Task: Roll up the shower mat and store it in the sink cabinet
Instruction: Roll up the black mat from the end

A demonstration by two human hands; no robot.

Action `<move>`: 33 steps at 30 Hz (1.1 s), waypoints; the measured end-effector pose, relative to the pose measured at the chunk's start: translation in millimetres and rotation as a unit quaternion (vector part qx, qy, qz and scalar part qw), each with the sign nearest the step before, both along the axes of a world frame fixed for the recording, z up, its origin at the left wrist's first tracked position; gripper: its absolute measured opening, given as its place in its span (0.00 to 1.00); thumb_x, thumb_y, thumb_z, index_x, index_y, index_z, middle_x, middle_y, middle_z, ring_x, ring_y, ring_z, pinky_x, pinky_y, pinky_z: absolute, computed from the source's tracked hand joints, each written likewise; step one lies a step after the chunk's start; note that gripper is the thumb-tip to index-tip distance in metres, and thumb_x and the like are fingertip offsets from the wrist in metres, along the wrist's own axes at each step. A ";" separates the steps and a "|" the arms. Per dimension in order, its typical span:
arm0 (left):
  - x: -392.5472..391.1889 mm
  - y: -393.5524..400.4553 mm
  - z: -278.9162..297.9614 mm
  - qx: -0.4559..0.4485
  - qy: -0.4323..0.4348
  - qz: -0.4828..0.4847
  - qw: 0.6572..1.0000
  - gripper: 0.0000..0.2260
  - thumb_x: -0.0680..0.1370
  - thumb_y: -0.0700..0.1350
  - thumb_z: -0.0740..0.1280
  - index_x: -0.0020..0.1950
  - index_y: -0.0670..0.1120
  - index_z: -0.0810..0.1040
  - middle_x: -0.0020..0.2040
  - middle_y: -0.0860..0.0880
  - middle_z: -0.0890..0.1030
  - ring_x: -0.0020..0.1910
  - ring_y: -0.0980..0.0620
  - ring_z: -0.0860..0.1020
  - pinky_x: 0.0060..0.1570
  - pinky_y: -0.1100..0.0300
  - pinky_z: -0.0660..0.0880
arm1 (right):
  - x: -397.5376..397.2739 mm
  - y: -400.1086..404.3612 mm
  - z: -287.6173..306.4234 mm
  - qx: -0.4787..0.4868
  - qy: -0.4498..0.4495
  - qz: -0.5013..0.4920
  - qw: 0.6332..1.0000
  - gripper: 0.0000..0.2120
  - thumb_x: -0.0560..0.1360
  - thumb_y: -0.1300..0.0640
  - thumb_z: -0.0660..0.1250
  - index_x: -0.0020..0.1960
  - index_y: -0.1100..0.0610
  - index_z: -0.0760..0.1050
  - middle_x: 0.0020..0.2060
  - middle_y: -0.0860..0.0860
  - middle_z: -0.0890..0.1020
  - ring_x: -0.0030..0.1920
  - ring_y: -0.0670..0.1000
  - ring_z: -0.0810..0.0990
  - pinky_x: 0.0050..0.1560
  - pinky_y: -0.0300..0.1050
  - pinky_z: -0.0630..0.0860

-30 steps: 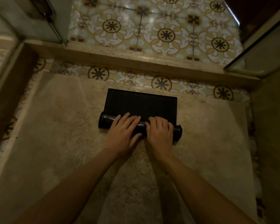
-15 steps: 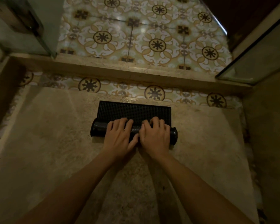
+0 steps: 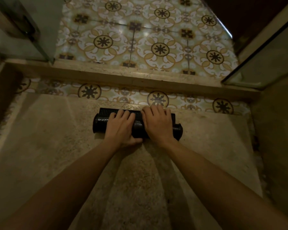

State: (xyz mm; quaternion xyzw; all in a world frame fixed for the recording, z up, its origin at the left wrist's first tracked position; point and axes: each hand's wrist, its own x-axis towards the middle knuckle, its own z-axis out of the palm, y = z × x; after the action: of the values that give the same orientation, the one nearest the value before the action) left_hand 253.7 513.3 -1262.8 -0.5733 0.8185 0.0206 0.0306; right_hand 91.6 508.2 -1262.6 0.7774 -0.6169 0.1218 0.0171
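Kneeling over the beige stone floor (image 3: 56, 146) of the shower, I judge the rolling part of the job to be nearly finished: the black shower mat (image 3: 137, 126) is almost all wound into a thick tube lying crosswise near the floor's far edge, just short of the patterned tile strip (image 3: 90, 91) and the raised stone curb (image 3: 106, 75) beyond it. Only a narrow band of flat, studded mat shows past the roll on its far side, so a last turn or so should close it. What is left after that, as I read it, is the whole second half: lifting the roll and carrying it to the sink cabinet, which I cannot see from here. Both of my hands lie palm down on top of the roll, side by side and close together at its middle, leaving both ends of the tube bare. My left hand (image 3: 121, 127) is flattened with fingers loosely spread, thumb tucked against the near side of the roll. My right hand (image 3: 158, 123) presses likewise, its fingertips reaching over onto the flat band.
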 end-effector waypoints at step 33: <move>12.3 -89.9 18.9 0.136 -0.020 -0.090 0.986 0.32 0.67 0.58 0.75 0.65 0.51 0.67 0.60 0.48 0.75 0.58 0.45 0.73 0.51 0.46 0.74 | -30.8 -73.3 3.5 0.253 0.042 0.090 0.962 0.37 0.60 0.34 0.74 0.64 0.44 0.68 0.52 0.48 0.79 0.51 0.53 0.79 0.49 0.51 0.76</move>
State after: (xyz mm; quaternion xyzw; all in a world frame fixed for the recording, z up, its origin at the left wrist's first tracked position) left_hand 266.0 423.3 -1243.8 -0.4879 0.8556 0.1174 0.1268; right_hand 60.9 434.9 -1259.1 0.8130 -0.5538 -0.0697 -0.1657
